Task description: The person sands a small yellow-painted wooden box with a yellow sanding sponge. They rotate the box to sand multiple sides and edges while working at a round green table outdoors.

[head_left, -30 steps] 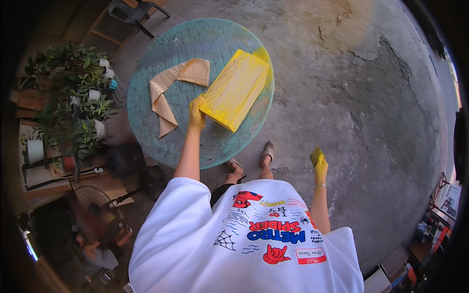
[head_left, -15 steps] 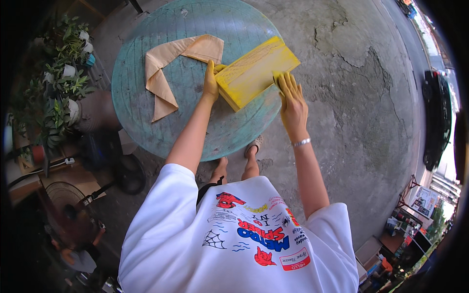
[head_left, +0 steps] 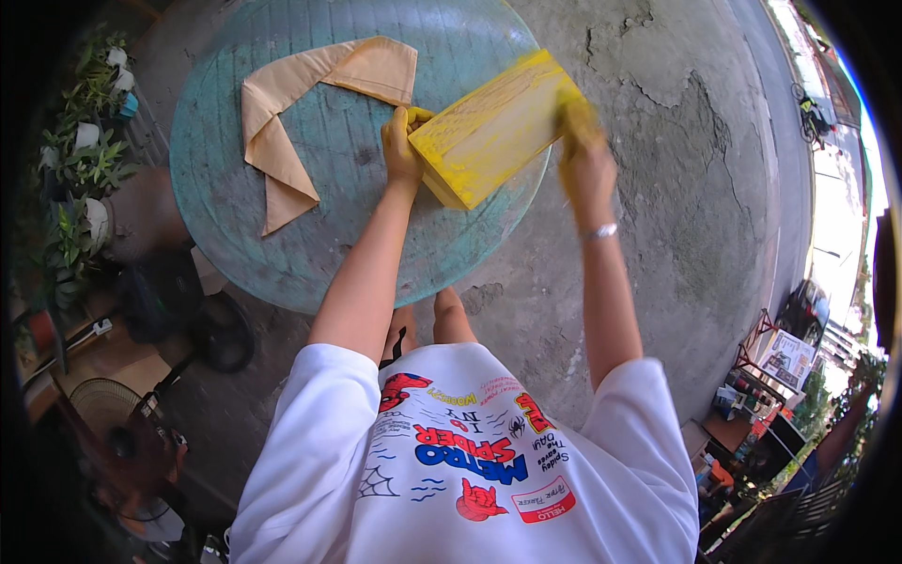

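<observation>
**Yellow block at the table's right rim, both hands on it**

Yellow block (head_left: 493,127): long, straight-edged, flat-faced. It sat over the right part of the table (head_left: 348,174), far end reaching the rim in this view. Colour was patchy: strong yellow along edges and end, paler and streaky on the broad upper face, rough-looking scribble-like marks down one long side. Couldn't tell if it was solid or hollow, or whether it rested on the table.

Left hand (head_left: 402,146), above the table: fingers curled round the block's left end, holding it; yellow smears on the fingers. Right hand (head_left: 584,155), at the table's right rim: against the block's right end, motion-blurred, yellow toward the fingertips. Couldn't tell finger spread or whether anything was pinched there. Shiny metal band (head_left: 602,230) on that wrist.

Table was round, blue-green, plastic-looking, with faint ribs and a scuffed, stained surface. Tan cloth (head_left: 299,83) lay on its left half: smooth weave, folded into a bent strip, tail tapering to a point.

Right of the table: grey concrete floor (head_left: 676,244), cracked and flaking. Left of the table: leafy plants (head_left: 75,169) in pots. Near side of the table: white printed shirt (head_left: 601,508), soft folds.
</observation>
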A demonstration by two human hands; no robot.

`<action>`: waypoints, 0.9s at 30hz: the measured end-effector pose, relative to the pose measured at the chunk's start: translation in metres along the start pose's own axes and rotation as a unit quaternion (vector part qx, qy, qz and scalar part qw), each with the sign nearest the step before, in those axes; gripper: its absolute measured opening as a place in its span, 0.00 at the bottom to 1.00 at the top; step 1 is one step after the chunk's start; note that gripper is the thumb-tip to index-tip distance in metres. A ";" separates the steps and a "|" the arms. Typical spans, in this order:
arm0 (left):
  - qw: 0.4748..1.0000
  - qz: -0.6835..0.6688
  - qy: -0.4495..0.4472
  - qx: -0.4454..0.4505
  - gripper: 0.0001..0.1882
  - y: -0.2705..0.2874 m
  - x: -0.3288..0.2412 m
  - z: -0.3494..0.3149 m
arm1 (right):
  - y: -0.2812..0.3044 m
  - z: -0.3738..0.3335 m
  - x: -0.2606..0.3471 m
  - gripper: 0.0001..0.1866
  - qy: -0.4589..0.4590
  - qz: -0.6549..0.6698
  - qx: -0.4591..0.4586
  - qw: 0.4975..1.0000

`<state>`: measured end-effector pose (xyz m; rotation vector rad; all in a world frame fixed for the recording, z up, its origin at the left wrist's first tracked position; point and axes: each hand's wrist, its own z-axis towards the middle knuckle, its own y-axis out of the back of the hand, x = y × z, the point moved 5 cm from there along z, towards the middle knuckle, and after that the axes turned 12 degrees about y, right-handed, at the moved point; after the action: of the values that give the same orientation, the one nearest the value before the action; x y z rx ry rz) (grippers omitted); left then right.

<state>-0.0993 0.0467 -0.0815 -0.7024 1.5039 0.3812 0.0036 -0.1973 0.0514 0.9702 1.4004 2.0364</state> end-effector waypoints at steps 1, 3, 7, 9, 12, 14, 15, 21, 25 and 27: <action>1.000 -0.013 -0.018 -0.001 0.22 0.000 0.002 0.002 | 0.002 0.002 0.002 0.22 0.006 -0.002 -0.011 1.000; 0.999 0.006 -0.050 -0.012 0.15 0.002 0.000 0.001 | 0.000 0.005 0.012 0.21 0.018 -0.002 -0.035 0.999; 0.996 0.040 -0.073 -0.038 0.13 0.008 0.000 0.000 | -0.005 -0.064 0.125 0.25 0.070 0.112 0.032 0.991; 0.995 0.047 -0.081 -0.027 0.13 0.004 0.002 0.000 | -0.011 -0.056 0.084 0.27 0.206 -0.035 -0.052 0.977; 0.990 0.099 -0.100 -0.030 0.14 -0.006 -0.010 -0.003 | -0.003 0.007 -0.012 0.26 0.015 -0.037 -0.040 0.998; 0.987 0.104 -0.118 -0.035 0.14 -0.003 -0.009 -0.002 | -0.009 -0.003 0.006 0.26 0.050 -0.033 -0.080 0.995; 0.984 0.110 -0.129 -0.045 0.14 0.004 -0.010 -0.002 | -0.015 -0.019 0.040 0.26 0.112 -0.025 -0.124 0.986; 0.981 0.120 -0.145 -0.052 0.14 0.004 -0.019 -0.003 | -0.016 -0.030 0.064 0.23 0.144 -0.042 -0.083 0.985; 0.990 0.087 -0.106 -0.035 0.14 -0.001 -0.012 -0.002 | -0.002 0.017 0.007 0.20 -0.092 0.002 0.009 0.996; 0.986 0.102 -0.126 -0.048 0.13 0.006 -0.013 -0.003 | -0.023 -0.051 0.087 0.22 0.114 -0.012 -0.107 0.988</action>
<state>-0.1062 0.0520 -0.0700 -0.5540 1.3257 0.6771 -0.0911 -0.1569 0.0425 0.6421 1.2607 2.2810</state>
